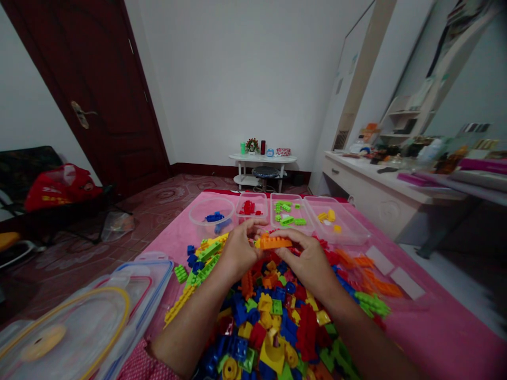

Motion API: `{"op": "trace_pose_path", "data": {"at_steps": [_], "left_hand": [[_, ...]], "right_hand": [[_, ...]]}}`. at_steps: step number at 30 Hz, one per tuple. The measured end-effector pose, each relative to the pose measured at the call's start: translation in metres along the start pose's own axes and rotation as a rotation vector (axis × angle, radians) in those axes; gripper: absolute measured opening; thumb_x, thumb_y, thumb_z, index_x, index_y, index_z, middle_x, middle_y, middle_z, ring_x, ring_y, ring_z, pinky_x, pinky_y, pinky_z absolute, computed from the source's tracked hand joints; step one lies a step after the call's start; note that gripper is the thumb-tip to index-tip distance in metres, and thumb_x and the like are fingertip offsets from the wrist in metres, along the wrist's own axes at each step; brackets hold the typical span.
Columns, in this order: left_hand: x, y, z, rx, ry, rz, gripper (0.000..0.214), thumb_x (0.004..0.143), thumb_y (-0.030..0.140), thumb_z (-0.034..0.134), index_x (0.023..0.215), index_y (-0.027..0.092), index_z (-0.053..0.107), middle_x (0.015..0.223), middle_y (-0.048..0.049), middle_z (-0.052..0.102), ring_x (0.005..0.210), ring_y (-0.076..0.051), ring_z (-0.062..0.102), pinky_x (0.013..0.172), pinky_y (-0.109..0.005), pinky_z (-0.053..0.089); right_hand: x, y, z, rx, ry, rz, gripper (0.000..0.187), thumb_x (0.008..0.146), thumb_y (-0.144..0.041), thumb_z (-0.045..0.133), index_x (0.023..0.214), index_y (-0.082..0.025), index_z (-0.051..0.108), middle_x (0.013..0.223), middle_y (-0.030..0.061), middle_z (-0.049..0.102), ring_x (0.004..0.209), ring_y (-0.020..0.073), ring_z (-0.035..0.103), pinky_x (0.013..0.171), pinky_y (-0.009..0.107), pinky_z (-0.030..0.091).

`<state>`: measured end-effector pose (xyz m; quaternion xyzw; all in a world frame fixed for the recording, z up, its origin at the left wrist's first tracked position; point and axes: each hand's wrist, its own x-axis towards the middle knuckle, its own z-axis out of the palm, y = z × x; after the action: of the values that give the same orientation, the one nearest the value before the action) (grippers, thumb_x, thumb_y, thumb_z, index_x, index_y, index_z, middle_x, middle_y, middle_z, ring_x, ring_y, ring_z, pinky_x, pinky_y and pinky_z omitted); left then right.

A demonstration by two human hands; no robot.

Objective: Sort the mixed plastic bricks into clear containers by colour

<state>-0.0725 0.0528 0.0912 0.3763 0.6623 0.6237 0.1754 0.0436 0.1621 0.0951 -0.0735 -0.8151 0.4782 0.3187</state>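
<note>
Your pink worktop [447,322] was most open along the right, its bare stretch running out to the edge; on the left only a narrow strip lay between the lids and the blocks. The heap of mixed blocks [277,306] filled the middle, right under your forearms. Clear lids [95,322] with blue, red and yellow rims crowded the left side, and four clear containers blocked the far end — one round tub [202,226] with blue pieces, and three rectangular boxes [354,224] with red, green and yellow ones. Two white cards [407,283] lay to the right. Your right hand [307,258] pinched one orange block [275,243] above the heap — your left hand [240,248] curled at its left end, by one small yellow piece [257,244]; whether it gripped, you couldn't tell.
</note>
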Motion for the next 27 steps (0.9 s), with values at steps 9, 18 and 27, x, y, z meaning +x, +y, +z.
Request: {"op": "trace_pose_path", "data": {"at_steps": [9, 18, 27], "left_hand": [[-0.002, 0.003, 0.003, -0.065, -0.063, 0.003, 0.053, 0.056, 0.016, 0.075, 0.107, 0.013, 0.059, 0.088, -0.0041, 0.062, 0.077, -0.013, 0.056, 0.061, -0.02, 0.043], [0.0, -0.001, 0.003, 0.015, 0.028, 0.02, 0.026, 0.061, 0.013, 0.064, 0.087, 0.012, 0.065, 0.08, -0.003, 0.067, 0.071, -0.014, 0.059, 0.065, -0.022, 0.046], [0.002, -0.01, 0.002, 0.074, -0.084, 0.055, 0.018, 0.063, 0.014, 0.061, 0.08, 0.013, 0.066, 0.073, -0.0017, 0.065, 0.066, -0.013, 0.057, 0.064, -0.022, 0.044]], "right_hand": [[0.004, 0.014, -0.004, 0.236, 0.021, 0.181, 0.022, 0.075, -0.03, 0.062, 0.092, -0.017, 0.065, 0.092, 0.0062, 0.07, 0.086, 0.0219, 0.064, 0.077, 0.034, 0.051], [-0.006, -0.004, 0.001, -0.12, -0.016, -0.024, 0.028, 0.081, -0.017, 0.052, 0.107, -0.021, 0.064, 0.104, 0.0045, 0.067, 0.098, 0.0201, 0.06, 0.088, 0.033, 0.045], [-0.008, -0.004, 0.003, -0.272, -0.024, -0.092, 0.03, 0.078, -0.014, 0.056, 0.106, -0.023, 0.064, 0.105, 0.0045, 0.066, 0.098, 0.0212, 0.059, 0.088, 0.034, 0.044]]}}
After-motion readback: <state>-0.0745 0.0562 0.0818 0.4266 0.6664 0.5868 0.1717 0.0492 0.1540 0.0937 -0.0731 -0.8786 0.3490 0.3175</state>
